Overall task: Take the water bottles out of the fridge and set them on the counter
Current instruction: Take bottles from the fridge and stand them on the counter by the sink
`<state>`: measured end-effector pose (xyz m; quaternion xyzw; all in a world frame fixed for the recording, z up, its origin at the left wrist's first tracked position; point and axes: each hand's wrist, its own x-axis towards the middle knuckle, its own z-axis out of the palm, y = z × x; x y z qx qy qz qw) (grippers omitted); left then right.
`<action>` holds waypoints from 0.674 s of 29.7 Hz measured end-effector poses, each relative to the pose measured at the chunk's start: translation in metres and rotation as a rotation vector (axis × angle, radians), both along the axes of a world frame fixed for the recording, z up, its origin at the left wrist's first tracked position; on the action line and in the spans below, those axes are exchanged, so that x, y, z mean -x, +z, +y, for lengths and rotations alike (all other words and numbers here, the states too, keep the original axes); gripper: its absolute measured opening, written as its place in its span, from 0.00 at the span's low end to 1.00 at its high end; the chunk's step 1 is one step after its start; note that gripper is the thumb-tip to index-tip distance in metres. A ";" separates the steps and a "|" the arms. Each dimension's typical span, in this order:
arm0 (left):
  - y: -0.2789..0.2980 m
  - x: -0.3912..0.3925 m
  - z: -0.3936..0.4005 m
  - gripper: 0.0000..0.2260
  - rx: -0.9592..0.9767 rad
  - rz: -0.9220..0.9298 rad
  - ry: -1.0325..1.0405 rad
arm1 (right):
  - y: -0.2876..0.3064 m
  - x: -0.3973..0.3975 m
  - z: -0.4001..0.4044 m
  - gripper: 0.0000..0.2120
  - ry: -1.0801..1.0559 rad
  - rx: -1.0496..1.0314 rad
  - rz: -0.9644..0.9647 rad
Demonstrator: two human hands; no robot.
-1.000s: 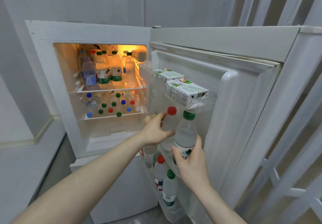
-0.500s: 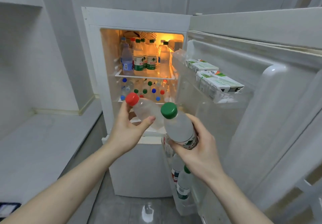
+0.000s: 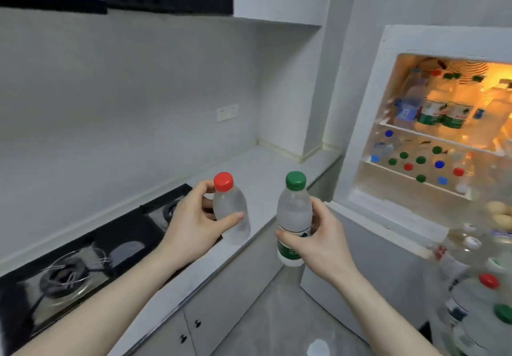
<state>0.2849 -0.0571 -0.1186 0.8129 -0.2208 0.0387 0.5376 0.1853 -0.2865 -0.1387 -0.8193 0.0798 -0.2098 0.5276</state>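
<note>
My left hand (image 3: 194, 222) grips a clear water bottle with a red cap (image 3: 231, 206), upright over the front part of the white counter (image 3: 266, 167). My right hand (image 3: 318, 239) grips a green-capped water bottle with a green label (image 3: 293, 217), upright in the air beyond the counter's front edge, over the floor. The open fridge (image 3: 368, 123) at the right is lit inside and holds several more bottles with red, green and blue caps on two shelves. Further bottles (image 3: 482, 300) stand in the door rack at the lower right.
A black gas hob (image 3: 91, 253) with two burners is set into the counter at the left. A wall socket (image 3: 227, 112) sits on the back wall above the counter. Cabinet doors (image 3: 199, 319) run below the counter. Eggs (image 3: 498, 211) lie in the door rack.
Both hands lifted the two bottles out of the fridge door rack and carried them left. My view swung from the fridge to the counter and hob.
</note>
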 end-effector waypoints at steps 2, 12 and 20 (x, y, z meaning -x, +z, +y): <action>-0.008 0.005 0.046 0.24 -0.023 0.021 0.061 | -0.008 -0.013 0.034 0.28 0.059 -0.018 0.018; -0.068 0.070 0.289 0.25 -0.106 0.135 0.599 | -0.045 -0.076 0.262 0.28 0.626 0.041 0.162; -0.109 0.150 0.440 0.23 -0.082 0.318 1.146 | -0.081 -0.119 0.461 0.26 1.172 0.173 0.236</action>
